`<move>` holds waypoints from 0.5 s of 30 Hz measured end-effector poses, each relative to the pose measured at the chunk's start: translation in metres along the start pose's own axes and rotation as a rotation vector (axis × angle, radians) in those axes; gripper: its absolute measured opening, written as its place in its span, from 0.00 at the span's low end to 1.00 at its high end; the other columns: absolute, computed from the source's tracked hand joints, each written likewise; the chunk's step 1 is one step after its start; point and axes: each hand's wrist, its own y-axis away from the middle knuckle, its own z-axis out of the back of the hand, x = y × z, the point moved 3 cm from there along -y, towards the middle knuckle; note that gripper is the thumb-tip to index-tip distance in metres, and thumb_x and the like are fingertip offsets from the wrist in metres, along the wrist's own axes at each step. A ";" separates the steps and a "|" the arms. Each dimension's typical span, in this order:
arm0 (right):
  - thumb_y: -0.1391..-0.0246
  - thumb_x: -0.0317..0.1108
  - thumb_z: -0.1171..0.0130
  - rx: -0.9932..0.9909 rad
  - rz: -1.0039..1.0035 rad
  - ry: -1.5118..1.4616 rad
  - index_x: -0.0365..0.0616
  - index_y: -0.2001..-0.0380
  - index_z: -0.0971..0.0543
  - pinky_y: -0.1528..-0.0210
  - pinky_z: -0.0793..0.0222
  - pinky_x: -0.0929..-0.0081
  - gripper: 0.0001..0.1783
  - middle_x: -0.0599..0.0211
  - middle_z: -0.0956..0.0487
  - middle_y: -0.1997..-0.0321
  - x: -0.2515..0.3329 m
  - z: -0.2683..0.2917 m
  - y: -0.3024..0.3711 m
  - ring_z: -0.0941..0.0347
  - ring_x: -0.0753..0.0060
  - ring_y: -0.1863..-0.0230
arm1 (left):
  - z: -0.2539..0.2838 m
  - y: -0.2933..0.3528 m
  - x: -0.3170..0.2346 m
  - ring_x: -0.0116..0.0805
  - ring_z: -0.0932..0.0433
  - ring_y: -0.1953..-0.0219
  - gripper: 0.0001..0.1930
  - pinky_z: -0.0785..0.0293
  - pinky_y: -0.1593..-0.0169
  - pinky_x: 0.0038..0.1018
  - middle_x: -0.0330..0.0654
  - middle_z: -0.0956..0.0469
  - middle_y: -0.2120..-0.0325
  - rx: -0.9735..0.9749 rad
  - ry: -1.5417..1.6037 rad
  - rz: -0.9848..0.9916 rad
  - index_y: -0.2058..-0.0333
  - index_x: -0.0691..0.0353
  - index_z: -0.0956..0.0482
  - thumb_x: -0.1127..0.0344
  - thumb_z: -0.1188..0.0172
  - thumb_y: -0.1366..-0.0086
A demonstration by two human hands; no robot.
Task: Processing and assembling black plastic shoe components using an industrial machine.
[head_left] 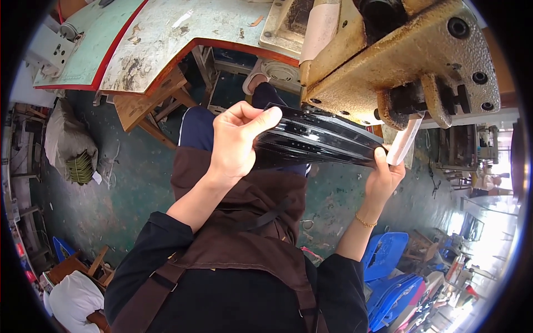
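A bundle of glossy black strips (pixel 319 137) stretches between my two hands above my lap, just below the machine head. Small holes or dots run along some of the strips. My left hand (pixel 236 139) pinches the near-left end, its thumb laid on top. At the other end my right hand (pixel 383 178) is closed on the strips, thumb up. A pale curled band (pixel 406 141) hangs from the machine beside my right fingers. I cannot tell whether the strips are joined.
The worn, cream-coloured machine head (pixel 400 66) juts in from the upper right, close above the strips. A stained, red-edged table (pixel 161 39) stands at the far left, with a wooden stool (pixel 152 102) below. Blue plastic chairs (pixel 388 277) are at lower right, a sack (pixel 69 130) at left.
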 end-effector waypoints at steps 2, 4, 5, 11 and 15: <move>0.57 0.17 0.44 0.028 -0.004 -0.008 0.35 0.63 0.25 0.58 0.36 0.86 0.14 0.63 0.24 0.63 0.003 -0.010 -0.001 0.31 0.78 0.65 | 0.007 0.000 -0.006 0.24 0.25 0.77 0.07 0.31 0.72 0.14 0.43 0.22 0.78 -0.008 0.003 -0.003 0.80 0.64 0.27 0.79 0.39 0.46; 0.58 0.16 0.44 0.072 -0.004 -0.011 0.35 0.61 0.26 0.58 0.36 0.85 0.16 0.62 0.24 0.62 0.009 -0.025 0.000 0.31 0.78 0.64 | 0.016 0.000 -0.013 0.25 0.24 0.76 0.07 0.30 0.70 0.14 0.44 0.22 0.76 -0.009 0.018 0.000 0.80 0.64 0.27 0.79 0.39 0.46; 0.58 0.16 0.44 0.094 -0.004 -0.012 0.34 0.61 0.26 0.57 0.36 0.85 0.17 0.62 0.24 0.61 0.012 -0.032 0.000 0.31 0.78 0.63 | 0.020 0.000 -0.016 0.26 0.24 0.75 0.07 0.29 0.68 0.15 0.44 0.22 0.76 -0.010 0.025 0.001 0.79 0.64 0.27 0.79 0.40 0.46; 0.54 0.18 0.44 0.055 0.017 0.134 0.34 0.63 0.26 0.60 0.36 0.86 0.12 0.63 0.24 0.67 0.022 -0.072 0.000 0.32 0.79 0.68 | 0.040 -0.001 -0.036 0.26 0.24 0.74 0.07 0.29 0.67 0.16 0.44 0.22 0.75 -0.065 -0.007 -0.056 0.80 0.63 0.27 0.77 0.40 0.45; 0.55 0.18 0.43 0.108 0.000 -0.014 0.34 0.64 0.26 0.60 0.35 0.87 0.11 0.63 0.24 0.67 0.020 -0.094 0.003 0.31 0.78 0.69 | 0.056 -0.003 -0.049 0.26 0.25 0.74 0.07 0.29 0.66 0.17 0.43 0.22 0.74 -0.092 -0.013 -0.058 0.80 0.62 0.27 0.76 0.40 0.44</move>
